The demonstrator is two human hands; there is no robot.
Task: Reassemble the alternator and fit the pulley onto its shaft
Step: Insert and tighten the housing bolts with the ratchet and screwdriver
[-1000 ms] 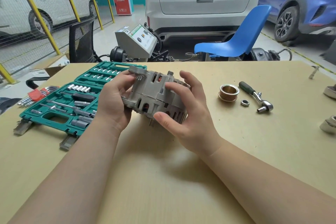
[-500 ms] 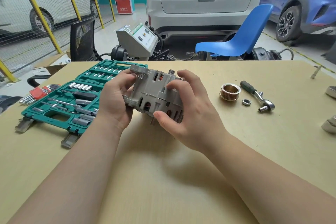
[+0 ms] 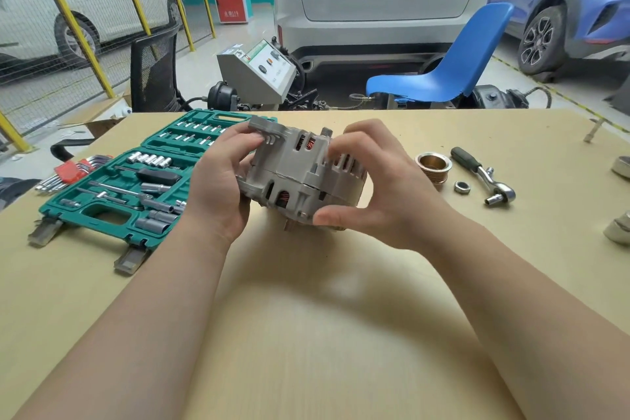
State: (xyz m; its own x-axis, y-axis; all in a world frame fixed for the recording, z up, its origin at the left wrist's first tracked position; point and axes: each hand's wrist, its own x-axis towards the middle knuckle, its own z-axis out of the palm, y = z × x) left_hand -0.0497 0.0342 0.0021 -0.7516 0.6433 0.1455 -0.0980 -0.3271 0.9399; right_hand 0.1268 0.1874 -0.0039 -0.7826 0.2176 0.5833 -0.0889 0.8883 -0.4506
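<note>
- The left hand (image 3: pixel 218 187) still clasps the alternator (image 3: pixel 300 177) just above the counter (image 3: pixel 306 317), fingers curled round its left end.
- The right hand (image 3: pixel 378 187) has eased off: a second ago its fingers lay flat over the housing, now they arch, thumb under and fingertips pinching the top edge.
- The threaded shaft (image 3: pixel 325 132) now shows bare, so the halves look mated.
- Further right, the pulley (image 3: pixel 433 165), nut (image 3: pixel 462 187) and ratchet (image 3: pixel 484 176) lie untouched; fitting comes next, I'd say.
</note>
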